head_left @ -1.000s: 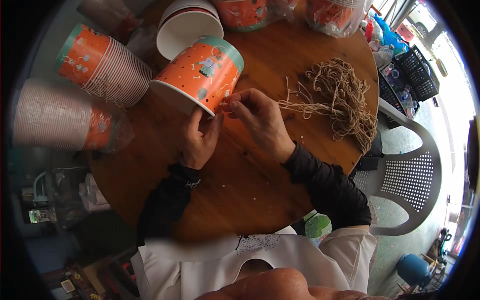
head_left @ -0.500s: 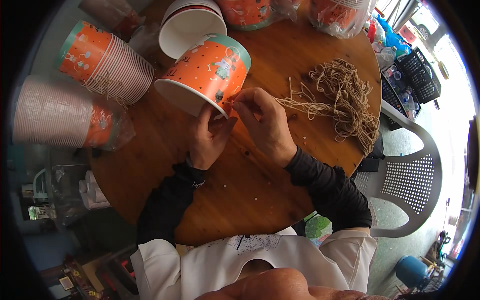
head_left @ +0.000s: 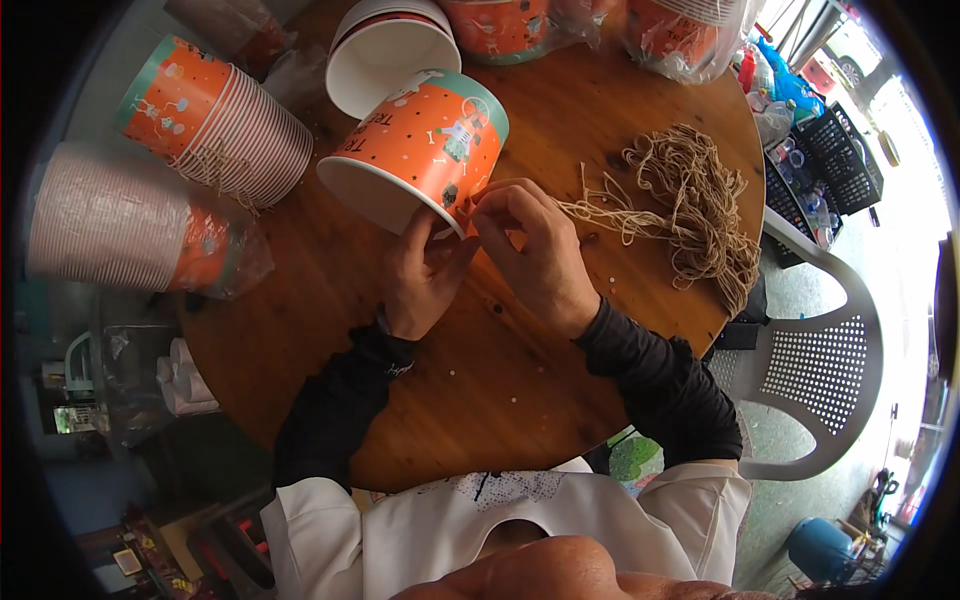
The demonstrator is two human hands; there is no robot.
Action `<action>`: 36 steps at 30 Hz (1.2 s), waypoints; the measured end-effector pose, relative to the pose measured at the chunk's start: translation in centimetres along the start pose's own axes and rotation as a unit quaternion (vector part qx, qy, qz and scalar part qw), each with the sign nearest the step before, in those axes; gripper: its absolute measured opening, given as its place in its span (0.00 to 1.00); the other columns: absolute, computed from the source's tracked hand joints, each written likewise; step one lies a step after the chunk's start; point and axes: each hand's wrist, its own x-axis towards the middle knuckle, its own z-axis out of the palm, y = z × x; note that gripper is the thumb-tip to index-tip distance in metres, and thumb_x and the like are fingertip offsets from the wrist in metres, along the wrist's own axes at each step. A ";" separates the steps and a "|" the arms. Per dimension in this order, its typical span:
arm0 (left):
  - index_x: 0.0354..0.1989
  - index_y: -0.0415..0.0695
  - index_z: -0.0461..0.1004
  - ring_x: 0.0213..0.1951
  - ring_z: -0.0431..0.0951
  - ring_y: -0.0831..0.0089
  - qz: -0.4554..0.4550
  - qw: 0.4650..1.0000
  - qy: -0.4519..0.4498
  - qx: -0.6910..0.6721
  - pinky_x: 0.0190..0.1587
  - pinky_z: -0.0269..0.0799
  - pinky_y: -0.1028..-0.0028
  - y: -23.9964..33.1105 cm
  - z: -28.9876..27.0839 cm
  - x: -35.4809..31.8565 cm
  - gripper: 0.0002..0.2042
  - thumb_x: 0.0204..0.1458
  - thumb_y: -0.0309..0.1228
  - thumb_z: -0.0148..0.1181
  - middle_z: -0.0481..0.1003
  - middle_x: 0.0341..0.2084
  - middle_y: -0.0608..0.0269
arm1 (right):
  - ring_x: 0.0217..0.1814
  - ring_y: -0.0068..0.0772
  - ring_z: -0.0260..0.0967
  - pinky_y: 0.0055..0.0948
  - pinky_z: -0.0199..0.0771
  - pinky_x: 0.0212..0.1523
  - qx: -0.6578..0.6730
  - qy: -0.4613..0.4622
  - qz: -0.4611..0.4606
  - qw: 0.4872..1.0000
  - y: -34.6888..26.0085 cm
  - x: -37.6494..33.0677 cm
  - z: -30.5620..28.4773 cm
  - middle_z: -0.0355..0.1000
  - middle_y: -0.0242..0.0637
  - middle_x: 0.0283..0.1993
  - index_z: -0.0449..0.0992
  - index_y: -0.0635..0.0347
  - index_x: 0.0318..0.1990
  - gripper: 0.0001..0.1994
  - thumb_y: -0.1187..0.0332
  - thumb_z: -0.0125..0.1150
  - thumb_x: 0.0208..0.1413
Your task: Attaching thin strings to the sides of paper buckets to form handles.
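An orange paper bucket (head_left: 425,140) with a green band and printed figures lies tilted on its side, its white open rim toward me. My left hand (head_left: 425,275) grips the near right part of that rim, with fingers inside the bucket and the thumb outside. Close beside it, my right hand (head_left: 530,245) pinches at the bucket's wall near the rim. What sits between those fingertips is too small to make out. To the right of this hand lies a loose heap of tan cord (head_left: 695,205), with strands trailing toward the fingers.
Behind the bucket stand nested white-lined buckets (head_left: 390,65). Stacked orange buckets (head_left: 240,130) and a plastic-wrapped stack (head_left: 110,220) lie at left. More wrapped buckets (head_left: 680,40) line the far edge of the round wooden table (head_left: 500,350). A grey plastic chair (head_left: 820,370) and black crates (head_left: 840,155) stand at right.
The view has shifted very slightly. Both hands keep nearly the same place at the bucket's rim, with only small finger movement in the right hand.
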 end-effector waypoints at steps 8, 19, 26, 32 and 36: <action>0.56 0.35 0.67 0.42 0.79 0.72 0.018 0.999 -0.004 0.028 0.42 0.78 0.74 0.8 0.0 0.2 0.22 0.51 0.20 0.64 0.76 0.41 0.57 | 0.39 0.31 0.75 0.26 0.77 0.39 -0.039 -0.010 0.012 0.999 -0.1 0.2 -0.2 0.72 0.39 0.41 0.72 0.67 0.38 0.05 0.78 0.60 0.55; 0.50 0.35 0.70 0.35 0.78 0.72 0.033 0.998 -0.004 0.048 0.35 0.73 0.75 2.2 0.2 0.2 0.15 0.54 0.21 0.60 0.75 0.34 0.57 | 0.38 0.38 0.73 0.33 0.75 0.37 -0.039 -0.004 0.018 0.999 0.0 0.1 0.1 0.69 0.41 0.39 0.73 0.63 0.39 0.06 0.72 0.60 0.57; 0.40 0.36 0.74 0.30 0.77 0.75 -0.034 0.998 0.024 0.041 0.33 0.73 0.76 2.8 0.1 0.5 0.06 0.55 0.16 0.54 0.75 0.26 0.59 | 0.38 0.38 0.73 0.33 0.76 0.36 -0.059 0.009 -0.002 0.998 -0.2 0.0 0.3 0.69 0.41 0.39 0.73 0.63 0.39 0.06 0.73 0.61 0.56; 0.38 0.35 0.74 0.29 0.75 0.80 0.000 0.999 0.031 0.021 0.33 0.74 0.77 2.3 0.3 1.8 0.06 0.54 0.16 0.54 0.75 0.26 0.65 | 0.38 0.40 0.73 0.33 0.76 0.36 -0.082 0.021 -0.010 0.996 0.3 0.0 -0.1 0.68 0.41 0.39 0.72 0.63 0.40 0.06 0.73 0.61 0.56; 0.40 0.35 0.73 0.30 0.76 0.81 -0.069 0.996 0.012 -0.053 0.33 0.74 0.77 2.1 -0.1 2.2 0.06 0.54 0.17 0.55 0.75 0.27 0.66 | 0.38 0.42 0.73 0.34 0.75 0.38 -0.052 -0.002 0.010 0.999 0.5 0.8 -0.7 0.70 0.41 0.39 0.74 0.63 0.39 0.06 0.73 0.61 0.55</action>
